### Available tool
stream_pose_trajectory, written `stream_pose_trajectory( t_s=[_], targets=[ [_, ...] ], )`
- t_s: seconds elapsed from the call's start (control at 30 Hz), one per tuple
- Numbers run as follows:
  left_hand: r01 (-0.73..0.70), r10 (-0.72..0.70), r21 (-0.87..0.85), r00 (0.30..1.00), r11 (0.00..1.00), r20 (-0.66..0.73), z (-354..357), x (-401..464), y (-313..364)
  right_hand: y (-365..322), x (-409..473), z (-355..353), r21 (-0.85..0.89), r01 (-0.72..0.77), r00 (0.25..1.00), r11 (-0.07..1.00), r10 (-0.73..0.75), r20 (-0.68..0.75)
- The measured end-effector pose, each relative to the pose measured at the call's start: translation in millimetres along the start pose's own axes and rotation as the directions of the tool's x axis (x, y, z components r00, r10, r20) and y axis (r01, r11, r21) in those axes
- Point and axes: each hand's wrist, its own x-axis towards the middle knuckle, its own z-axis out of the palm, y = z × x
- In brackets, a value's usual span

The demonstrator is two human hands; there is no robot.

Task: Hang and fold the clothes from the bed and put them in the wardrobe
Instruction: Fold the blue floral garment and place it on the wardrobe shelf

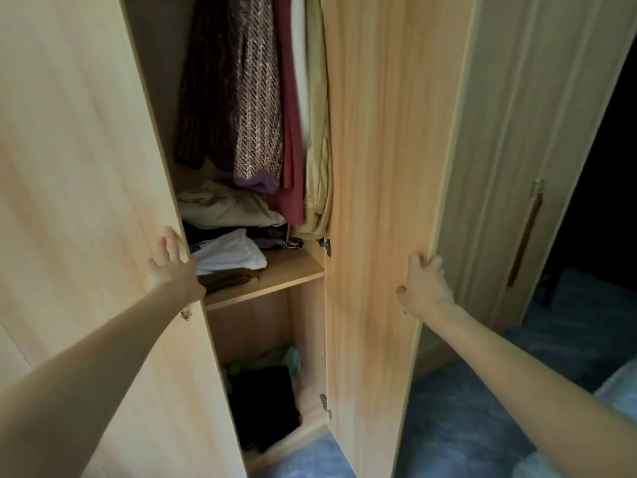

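I face a light wooden wardrobe with both doors partly open. My left hand (170, 267) rests flat with straight fingers on the left door (86, 167) near its inner edge. My right hand (425, 284) curls its fingers round the outer edge of the right door (375, 167). Inside hang several garments (255, 98), dark brown, patterned, maroon and beige. A shelf (286, 270) carries folded clothes, among them a white piece (231, 253). Dark clothes (265, 401) lie on the wardrobe floor.
Another wardrobe door (517, 150) with a long brown handle (525, 236) stands to the right. Blue carpet (465, 408) covers the floor. A pale blue edge, maybe the bed (617, 388), shows at the lower right. The room beyond is dark.
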Motion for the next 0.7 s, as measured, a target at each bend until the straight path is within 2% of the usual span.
stream_pose_trajectory(
  t_s=[0.17, 0.27, 0.37, 0.43, 0.53, 0.63, 0.7],
  targets=[
    [-0.079, 0.076, -0.168, 0.997, 0.983, -0.024, -20, 7, -13, -11, -19, 2, 0.205, 0.081, 0.995, 0.975, -0.068, -0.07],
    [-0.118, 0.105, -0.225, 0.992, 0.967, -0.069, -29, 11, -29, -37, -46, 8, 0.187, 0.15, 0.986, 0.971, -0.132, -0.102],
    [-0.096, 0.08, -0.289, 0.995, 0.953, -0.066, -35, 13, -33, -65, -69, 11, 0.107, 0.304, 0.949, 0.947, -0.291, -0.117],
    [-0.055, 0.043, -0.332, 0.998, 0.942, -0.045, -40, 14, -28, -86, -76, 10, 0.096, 0.447, 0.892, 0.89, -0.434, -0.129],
    [-0.004, 0.0, -0.37, 1.0, 0.929, -0.01, -42, 14, -21, -122, -78, 12, 0.147, 0.652, 0.758, 0.744, -0.646, -0.095],
    [-0.011, 0.01, -0.384, 1.0, 0.923, -0.005, -37, 10, -20, -158, -68, 30, 0.18, 0.752, 0.64, 0.634, -0.768, 0.026],
    [-0.027, 0.026, -0.354, 1.0, 0.935, -0.008, -31, 7, -24, -185, -53, 42, 0.141, 0.788, 0.598, 0.6, -0.799, 0.055]
  ],
)
